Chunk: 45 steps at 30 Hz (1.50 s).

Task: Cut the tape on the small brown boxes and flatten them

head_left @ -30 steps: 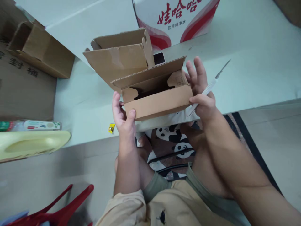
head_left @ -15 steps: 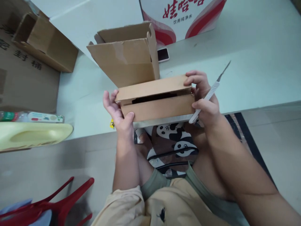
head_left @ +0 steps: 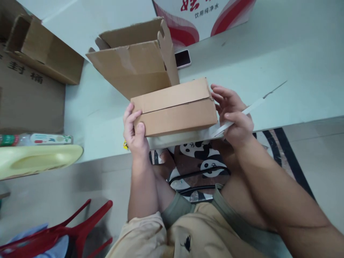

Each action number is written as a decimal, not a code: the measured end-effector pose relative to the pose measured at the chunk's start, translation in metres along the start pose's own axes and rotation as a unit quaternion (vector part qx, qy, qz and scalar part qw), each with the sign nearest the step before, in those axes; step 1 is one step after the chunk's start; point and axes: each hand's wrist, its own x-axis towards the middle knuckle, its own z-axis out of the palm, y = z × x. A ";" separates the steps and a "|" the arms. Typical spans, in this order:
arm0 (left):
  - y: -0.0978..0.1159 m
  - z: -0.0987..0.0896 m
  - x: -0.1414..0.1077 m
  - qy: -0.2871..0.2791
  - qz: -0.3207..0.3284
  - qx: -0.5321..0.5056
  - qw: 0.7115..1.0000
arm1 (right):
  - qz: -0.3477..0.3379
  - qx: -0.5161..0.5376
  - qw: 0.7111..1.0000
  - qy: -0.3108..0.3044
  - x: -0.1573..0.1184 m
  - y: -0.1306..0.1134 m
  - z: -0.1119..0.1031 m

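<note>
A small brown cardboard box [head_left: 177,114] is held above the table's front edge, its two long top flaps meeting at a narrow seam. My left hand [head_left: 135,130] grips its left end, thumb on the front side. Just off the right end, my right hand [head_left: 235,114] has its upper fingers spread, while a white-handled scalpel [head_left: 252,106] is held between its thumb and palm side. The thin blade points up and right. Behind the small box stands a larger open cardboard box [head_left: 134,64].
A phone [head_left: 183,58] lies beside the open box, before a white and red carton [head_left: 209,21]. More cardboard boxes [head_left: 51,50] stand at left, near a bottle [head_left: 9,139] and a pale green plastic object [head_left: 48,157]. A red stool [head_left: 77,233] is below.
The small box's flaps have come together, closing the dark gap between them. My right hand has moved off its right end, and the scalpel has tilted further right.
</note>
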 end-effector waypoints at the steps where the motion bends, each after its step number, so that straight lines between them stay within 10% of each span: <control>1: -0.002 -0.002 0.001 0.004 -0.009 -0.009 1.000 | 0.010 0.035 0.999 0.012 -0.001 0.007 0.001; 5: -0.008 -0.022 0.005 0.029 -0.062 -0.095 0.993 | 0.080 0.132 0.988 0.016 -0.003 0.019 0.013; 9: -0.011 -0.040 0.005 0.062 -0.128 -0.137 0.980 | 0.100 0.223 0.963 -0.116 -0.005 0.001 0.029; 19: 0.000 -0.027 -0.013 -0.065 -0.431 -0.202 0.877 | -0.156 0.154 0.960 -0.174 -0.015 -0.023 0.043; 32: 0.018 0.007 -0.025 -0.048 -0.418 -0.244 0.874 | -0.104 0.132 0.978 -0.122 -0.020 -0.051 0.013; 40: 0.023 0.006 -0.030 -0.251 -0.520 -0.296 0.761 | -0.043 0.178 0.983 -0.007 -0.017 -0.052 0.008; 45: 0.027 0.014 -0.034 -0.332 -0.531 -0.152 0.765 | -0.012 0.183 0.983 -0.006 -0.013 -0.050 0.001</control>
